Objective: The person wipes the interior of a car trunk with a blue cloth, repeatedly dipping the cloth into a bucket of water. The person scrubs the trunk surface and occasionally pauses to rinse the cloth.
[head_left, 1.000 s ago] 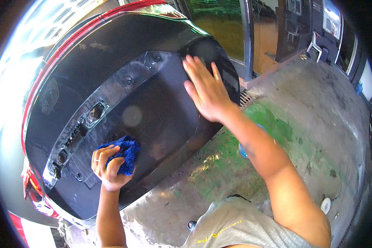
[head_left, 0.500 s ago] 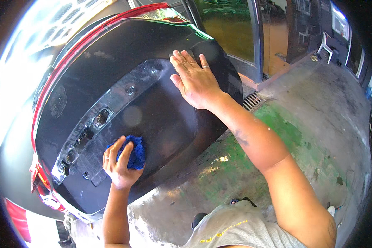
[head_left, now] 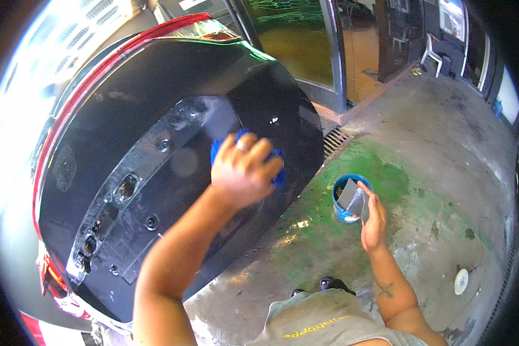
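The dark trunk lid (head_left: 271, 104) of a car fills the left and middle of the view, with a dull, scuffed recessed panel (head_left: 144, 155) holding several openings. Over the lid's lower right part, my left hand (head_left: 245, 170) is closed round a blue fluffy cloth (head_left: 278, 173); the hand is slightly blurred. Off to the right of the car, my right hand (head_left: 375, 222) grips a thin grey sheet (head_left: 360, 203), which looks like sandpaper, between thumb and fingers. This sheet is at the rim of a blue bucket (head_left: 346, 216), and another grey flat piece (head_left: 347, 193) shows inside it.
A floor drain grate (head_left: 334, 141) lies by the car's right side, near a glass door (head_left: 294, 40). Green stains (head_left: 380, 167) mark the concrete floor. A white chair (head_left: 432, 55) stands far right, and a white disc (head_left: 461, 281) lies at the lower right.
My left hand has carried the blue cloth up and right across the lid. My right hand has left the lid's upper right and come down to the bucket with the grey sheet.
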Motion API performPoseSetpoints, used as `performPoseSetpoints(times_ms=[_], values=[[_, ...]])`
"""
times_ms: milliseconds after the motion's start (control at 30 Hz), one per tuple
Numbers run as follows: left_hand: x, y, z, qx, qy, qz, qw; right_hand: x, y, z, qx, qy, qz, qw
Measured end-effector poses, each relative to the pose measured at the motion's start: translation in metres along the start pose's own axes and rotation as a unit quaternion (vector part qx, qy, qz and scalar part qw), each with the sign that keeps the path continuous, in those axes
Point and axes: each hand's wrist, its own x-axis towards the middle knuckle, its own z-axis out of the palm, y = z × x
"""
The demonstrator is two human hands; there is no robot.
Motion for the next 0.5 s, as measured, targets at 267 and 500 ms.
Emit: performPoseSetpoints(times_ms=[267,500], values=[[0.125,-0.124,0.000,0.094,-0.067,-0.213,0.970,-0.049,-0.017,-0.023,0.036,0.095,0.059,0.993],[0.103,-0.164,-0.032,0.201,-0.148,-0.191,0.949,0.014,-0.062,0.077,0.058,-0.002,-0.051,0.997]])
